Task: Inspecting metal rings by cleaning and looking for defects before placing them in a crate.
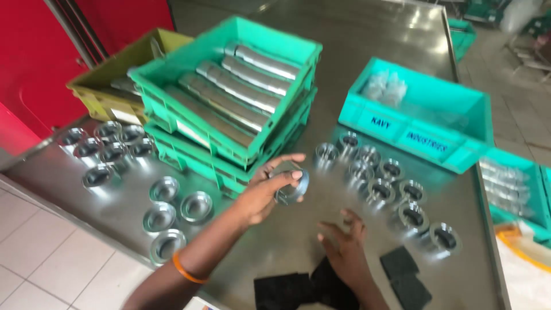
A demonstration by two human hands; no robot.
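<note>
- Left hand (267, 192) pinches a shiny metal ring (293, 186) between thumb and fingers, lifted above the steel table (275, 241), near centre
- Right hand (344, 247) at 5 o'clock of the ring, fingers spread, holding nothing, over black pads (402, 275)
- Finished rings (390, 189) cluster at 3 o'clock; stacked green crates (235, 97) at 11 o'clock

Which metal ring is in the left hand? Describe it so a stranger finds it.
Start at the stacked green crates on the steel table. Just in front, the left hand pinches one shiny metal ring. It alone is lifted; the other rings sit on the table.
</note>
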